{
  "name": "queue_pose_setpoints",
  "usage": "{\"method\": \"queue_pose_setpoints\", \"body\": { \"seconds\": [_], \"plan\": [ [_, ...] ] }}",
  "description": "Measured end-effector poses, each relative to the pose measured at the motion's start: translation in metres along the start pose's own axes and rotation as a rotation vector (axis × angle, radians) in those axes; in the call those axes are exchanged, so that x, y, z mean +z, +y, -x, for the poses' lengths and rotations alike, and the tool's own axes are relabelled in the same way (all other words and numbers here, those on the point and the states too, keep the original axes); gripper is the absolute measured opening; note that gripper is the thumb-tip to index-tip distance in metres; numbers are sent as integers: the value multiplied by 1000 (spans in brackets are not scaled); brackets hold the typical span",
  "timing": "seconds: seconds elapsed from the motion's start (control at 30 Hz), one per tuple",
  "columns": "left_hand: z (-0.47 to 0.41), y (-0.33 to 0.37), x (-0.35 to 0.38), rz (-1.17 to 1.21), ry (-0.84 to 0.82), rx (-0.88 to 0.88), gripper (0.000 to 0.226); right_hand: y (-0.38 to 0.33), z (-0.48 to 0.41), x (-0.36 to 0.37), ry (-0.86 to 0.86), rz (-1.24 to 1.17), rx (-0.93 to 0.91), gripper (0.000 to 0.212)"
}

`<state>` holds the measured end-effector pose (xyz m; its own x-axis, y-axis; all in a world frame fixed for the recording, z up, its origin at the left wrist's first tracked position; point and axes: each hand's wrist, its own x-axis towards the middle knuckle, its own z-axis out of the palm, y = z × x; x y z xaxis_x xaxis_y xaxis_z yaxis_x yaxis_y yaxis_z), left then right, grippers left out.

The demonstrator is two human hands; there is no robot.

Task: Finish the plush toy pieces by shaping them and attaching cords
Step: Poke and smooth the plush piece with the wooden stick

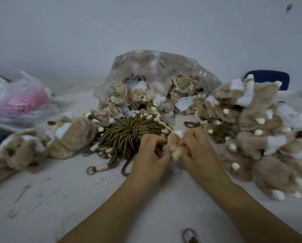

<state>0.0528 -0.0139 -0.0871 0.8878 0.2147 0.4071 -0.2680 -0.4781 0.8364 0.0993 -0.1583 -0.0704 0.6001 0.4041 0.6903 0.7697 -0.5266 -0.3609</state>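
Evidently shaping: left hand (pixel 149 151) and right hand (pixel 197 148) pinch a plush piece (pixel 175 146); next, probably a cord from the near bundle (pixel 127 135).

We read this as a small toy-making workshop, set up for hand piecework. Evidence: a scuffed, stained white tabletop (pixel 59 199) against a bare white wall (pixel 146 23); a heap of plush pieces (pixel 262 137) at right, all one tan-and-white pattern, with more of the same at left; a clear plastic bag (pixel 157 67) spilling crumpled tan fabric pieces; a bundle of brown cords (pixel 127 135) with wrapped ends and rings, centre. A second bag (pixel 24 100) holds pink material; a blue chair back (pixel 269 78) shows behind.
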Motion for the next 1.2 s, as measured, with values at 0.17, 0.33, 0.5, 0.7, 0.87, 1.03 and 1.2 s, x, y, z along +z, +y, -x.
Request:
{"method": "queue_pose_setpoints", "body": {
  "seconds": [0.17,0.33,0.5,0.7,0.87,1.03,1.2],
  "plan": [
    [0,-5,-1,-79,-47,-107,10,-10,0,2,-6,29,-85,6],
    [-4,-6,-1,322,-7,-371,3,-13,1,6,63,62,-174,24],
    [-6,-7,1,680,-81,-448,24,-1,-1,6,141,235,-99,15],
    [-6,-3,-3,824,-50,-469,14,-1,6,6,-62,-66,145,17],
    [3,1,5,382,-88,-280,19,-6,6,7,-120,-284,456,49],
    [5,4,16,219,-158,-100,30,4,3,10,3,-372,632,27],
    [4,4,14,199,-166,-113,21,19,5,18,100,-784,888,29]
  ]
}}
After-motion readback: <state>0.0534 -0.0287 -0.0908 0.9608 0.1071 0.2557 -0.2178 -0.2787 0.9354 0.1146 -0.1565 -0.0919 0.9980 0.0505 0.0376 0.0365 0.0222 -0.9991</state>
